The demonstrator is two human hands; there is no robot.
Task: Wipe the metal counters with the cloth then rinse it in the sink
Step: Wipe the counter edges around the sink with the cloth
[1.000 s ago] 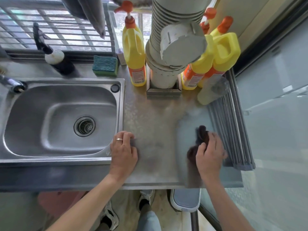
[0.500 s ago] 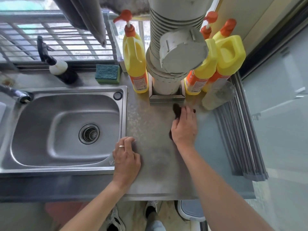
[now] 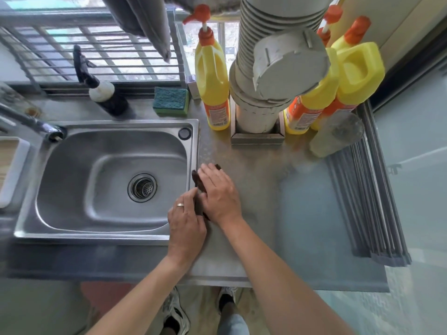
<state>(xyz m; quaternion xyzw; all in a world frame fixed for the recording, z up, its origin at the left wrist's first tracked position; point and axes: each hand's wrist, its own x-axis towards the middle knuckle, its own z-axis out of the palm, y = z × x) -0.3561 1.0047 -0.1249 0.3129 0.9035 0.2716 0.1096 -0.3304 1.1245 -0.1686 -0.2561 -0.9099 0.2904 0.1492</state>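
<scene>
Step in hand, by judgement: wiping of the metal counter [image 3: 254, 180] strip directly beside the sink [image 3: 113, 180], rinse not yet begun.

Position of parts:
- Dark cloth [image 3: 197, 182]: flat on the counter, against the right rim of the sink, mostly hidden beneath the palm; only its far and left edges visible.
- Right hand [image 3: 219, 192]: open, fingers extended and slightly spread, pressed flat on the cloth. No pinch grip.
- Left hand [image 3: 186, 223]: open, palm down on the counter at the sink's front right corner, fingertips [image 3: 192, 193] touching or almost touching the cloth edge; which of the two cannot be told. Ring on one finger.
- Faucet [image 3: 36, 124]: at the far left of the sink; no running water visible. Basin empty, drain strainer [image 3: 142, 187] in place.

Recommended technique:
- Keep the palm flat and the pressure even, so that the whole cloth face meets the metal.
- Work in overlapping passes parallel to the sink rim, pulling residue toward the basin, not toward the rolled drying rack [image 3: 362, 201] on the right.
- Brace with the left hand, clear of the cloth's path.
- Wipe around the yellow detergent bottles [image 3: 212, 76] and the grey pipe base [image 3: 257, 136]; contact likely to tip a bottle.
- Gather the cloth into a closed grip before lifting to the faucet.
</scene>
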